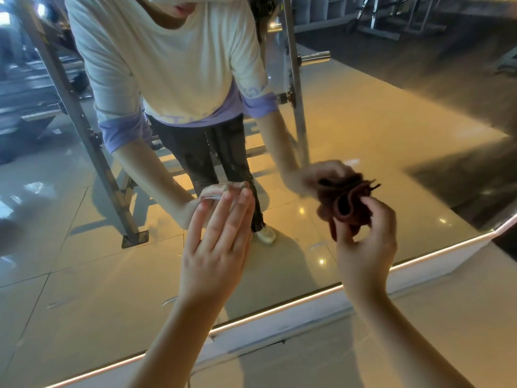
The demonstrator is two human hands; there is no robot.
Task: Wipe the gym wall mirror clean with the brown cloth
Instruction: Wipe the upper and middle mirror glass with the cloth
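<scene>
Nearest, right hand [366, 247] — fingers curled, pinching the bunched cloth [347, 203] from below. Left hand [221, 233]: fingers straight, together, tips on the mirror [112, 261]. Cloth lies above the right fingertips, toward the mirror — contact unclear; it is right of the left hand.

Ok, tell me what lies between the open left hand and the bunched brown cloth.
Only bare wall mirror glass, between left hand and brown cloth, in the head view.

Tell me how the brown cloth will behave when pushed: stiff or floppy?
Probably floppy: the brown cloth bunches in loose folds where the right hand pinches it. Likely light, since a mere pinch holds it up. Pushed on the mirror, it may crumple.
</scene>
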